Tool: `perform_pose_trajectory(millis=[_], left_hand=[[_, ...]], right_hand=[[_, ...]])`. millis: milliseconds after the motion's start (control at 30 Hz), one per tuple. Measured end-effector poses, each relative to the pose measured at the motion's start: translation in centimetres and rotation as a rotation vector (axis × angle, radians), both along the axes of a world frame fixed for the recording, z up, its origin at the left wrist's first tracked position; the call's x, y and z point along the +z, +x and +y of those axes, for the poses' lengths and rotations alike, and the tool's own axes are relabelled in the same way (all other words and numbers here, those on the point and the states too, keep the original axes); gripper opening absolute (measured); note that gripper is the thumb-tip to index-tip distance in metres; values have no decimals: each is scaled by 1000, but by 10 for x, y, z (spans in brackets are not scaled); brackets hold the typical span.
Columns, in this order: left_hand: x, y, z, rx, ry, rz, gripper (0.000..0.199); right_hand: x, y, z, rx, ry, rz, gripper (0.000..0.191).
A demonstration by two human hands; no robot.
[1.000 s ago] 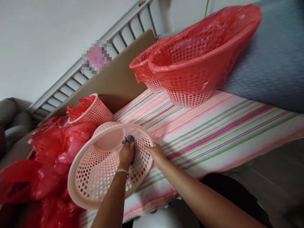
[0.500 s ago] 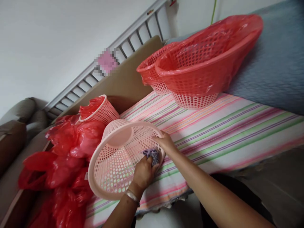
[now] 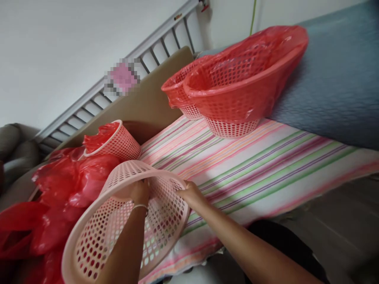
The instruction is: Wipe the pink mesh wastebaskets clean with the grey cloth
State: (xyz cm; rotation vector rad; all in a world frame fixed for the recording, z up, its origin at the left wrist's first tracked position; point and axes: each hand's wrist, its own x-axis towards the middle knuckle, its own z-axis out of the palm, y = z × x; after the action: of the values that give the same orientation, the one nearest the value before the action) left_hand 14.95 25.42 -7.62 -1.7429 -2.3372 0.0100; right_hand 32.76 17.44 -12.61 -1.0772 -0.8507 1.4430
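Note:
A pale pink perforated plastic basket [image 3: 168, 232] lies tipped on its side, its wide mouth towards me. My right hand [image 3: 191, 193] grips its rim at the right, thumb inside the mouth. Deep inside the basket, near its base, is my left hand [image 3: 139, 193], with a bracelet on the wrist. Its fingers are mostly hidden, and the purple-grey cloth it held a moment ago is concealed behind the hand; no cloth lies loose in the visible part of the basket.
Two baskets lined with red plastic bags, a large one [image 3: 233, 128] and a smaller one [image 3: 192, 112], stand on the striped cloth [image 3: 251, 169]. Another basket [image 3: 127, 140] with red plastic inside leans at the left, above a heap of red bags [image 3: 59, 193]. A blue-grey padded surface [image 3: 334, 86] rises at right.
My left hand has moved from the basket's near right wall deeper in, towards its base, and the cloth has gone out of sight. The basket sits lower and further left in view.

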Motion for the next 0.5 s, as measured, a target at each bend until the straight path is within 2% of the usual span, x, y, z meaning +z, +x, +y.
perform_pose_trajectory(millis=[133,200,367,500], left_hand=[[-27,-5,15,-67,-75,12,45],[-34,-10,18,-87,-120,-11,46],[-33,-15,18,-123,-182,-95,50],[-30,0,-5,-182,-193,-139,49]], right_hand=[[0,0,1,15,-55,-32,34],[-1,0,3,-5,-73,-27,35],[-2,-1,7,-29,-108,19,30],[-6,-3,9,-53,-107,29,29]])
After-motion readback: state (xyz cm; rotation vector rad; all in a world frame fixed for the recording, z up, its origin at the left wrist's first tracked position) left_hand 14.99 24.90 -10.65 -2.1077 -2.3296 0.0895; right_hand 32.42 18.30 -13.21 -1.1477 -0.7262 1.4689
